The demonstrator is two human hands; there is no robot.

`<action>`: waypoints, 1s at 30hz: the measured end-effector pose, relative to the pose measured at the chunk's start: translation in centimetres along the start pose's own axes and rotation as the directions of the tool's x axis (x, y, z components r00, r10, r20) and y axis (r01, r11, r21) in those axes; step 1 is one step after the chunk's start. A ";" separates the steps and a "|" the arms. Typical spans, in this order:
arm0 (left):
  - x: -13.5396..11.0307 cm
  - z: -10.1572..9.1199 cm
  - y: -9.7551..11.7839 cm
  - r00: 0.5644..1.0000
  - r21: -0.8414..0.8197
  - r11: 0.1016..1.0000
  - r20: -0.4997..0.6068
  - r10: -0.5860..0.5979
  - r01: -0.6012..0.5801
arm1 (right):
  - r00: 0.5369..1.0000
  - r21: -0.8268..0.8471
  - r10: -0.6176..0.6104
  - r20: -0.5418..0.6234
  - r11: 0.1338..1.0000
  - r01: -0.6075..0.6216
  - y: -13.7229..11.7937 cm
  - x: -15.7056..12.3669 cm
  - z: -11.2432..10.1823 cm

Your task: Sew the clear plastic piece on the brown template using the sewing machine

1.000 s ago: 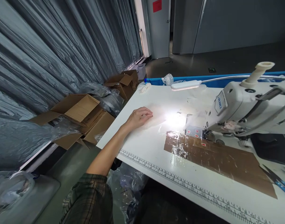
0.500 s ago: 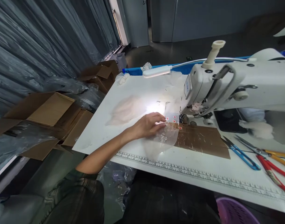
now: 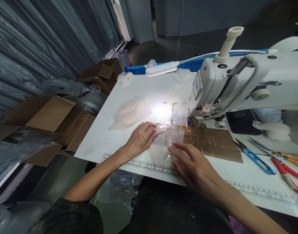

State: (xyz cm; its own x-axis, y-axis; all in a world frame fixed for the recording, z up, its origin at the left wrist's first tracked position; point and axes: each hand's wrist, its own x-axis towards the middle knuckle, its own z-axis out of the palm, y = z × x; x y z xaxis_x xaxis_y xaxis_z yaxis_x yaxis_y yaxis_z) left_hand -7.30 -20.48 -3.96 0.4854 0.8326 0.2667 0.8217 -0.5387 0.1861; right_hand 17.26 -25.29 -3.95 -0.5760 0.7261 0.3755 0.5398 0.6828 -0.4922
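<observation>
A piece of sheer white fabric (image 3: 155,155) lies on the white table in front of the sewing machine (image 3: 209,87). My left hand (image 3: 141,139) rests on its left side, fingers laid out flat with the thumb apart. Over the fabric's right side, my right hand (image 3: 191,164) is spread with its fingers apart; whether the fingertips touch the cloth is unclear. A brown board (image 3: 211,143) under shiny clear tape lies to the right, before the needle area. Red marks dot the metal plate (image 3: 177,119) beside the presser foot.
Blue thread snips (image 3: 257,159), orange-handled scissors (image 3: 273,154) and red-handled pliers (image 3: 286,177) lie at the right. A lamp (image 3: 162,69) lights the table. Another sheer pinkish cloth (image 3: 129,112) lies at the left. Cardboard boxes (image 3: 50,113) stand on the floor beyond the left edge.
My left hand has moved left, away from the presser foot, and the sheer fabric sits further from the needle. My right hand has come into view from the lower right.
</observation>
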 end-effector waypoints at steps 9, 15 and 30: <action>3.9 -3.1 -4.1 0.989 0.355 0.932 -0.144 -0.023 0.074 | 0.990 -0.119 -0.007 0.138 0.993 0.024 1.8 -1.3 -0.5; 5.6 0.3 0.6 0.976 0.002 0.985 0.129 0.173 -0.174 | 0.994 0.053 0.087 0.067 0.994 -0.090 2.5 -1.7 -1.8; 6.0 -3.9 2.4 0.965 -0.647 0.748 0.260 0.034 0.149 | 0.700 0.681 0.481 0.527 0.253 -0.687 3.8 1.6 -1.7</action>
State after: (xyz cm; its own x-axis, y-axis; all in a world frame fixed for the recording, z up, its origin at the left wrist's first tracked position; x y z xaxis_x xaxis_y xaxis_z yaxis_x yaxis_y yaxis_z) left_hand -3.59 -17.28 1.72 0.5737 0.8189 0.0176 0.4932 -0.3625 0.7908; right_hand 19.43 -21.43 -3.92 -0.4672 0.7945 -0.3879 0.1139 -0.3810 -0.9175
